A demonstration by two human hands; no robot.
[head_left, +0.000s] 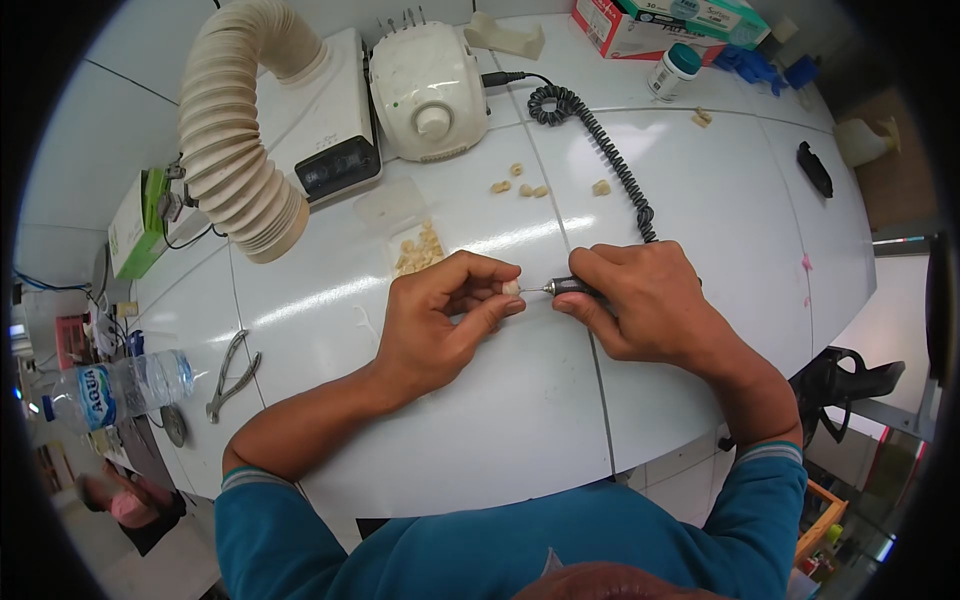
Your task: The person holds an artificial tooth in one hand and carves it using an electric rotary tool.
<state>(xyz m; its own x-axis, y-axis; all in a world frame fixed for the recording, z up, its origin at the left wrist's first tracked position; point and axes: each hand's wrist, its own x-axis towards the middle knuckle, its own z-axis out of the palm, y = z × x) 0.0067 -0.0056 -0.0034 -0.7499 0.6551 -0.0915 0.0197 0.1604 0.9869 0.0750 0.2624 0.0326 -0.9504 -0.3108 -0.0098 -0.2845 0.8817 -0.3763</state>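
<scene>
Between the thumb and fingertips of my left hand is a small cream tooth-like piece. My right hand grips a dark rotary handpiece, its thin metal bur pointing left and meeting the piece, or very nearly so. A black coiled cord runs from near my right hand to the white control unit. Just beyond my left hand, a clear tray holds many similar cream pieces. Several more loose pieces lie farther back on the white table.
A ribbed extraction hose arches over the back left. Pliers and a water bottle lie at left. At the back right are a white jar with a green lid, boxes and a black object. Another person sits at far left.
</scene>
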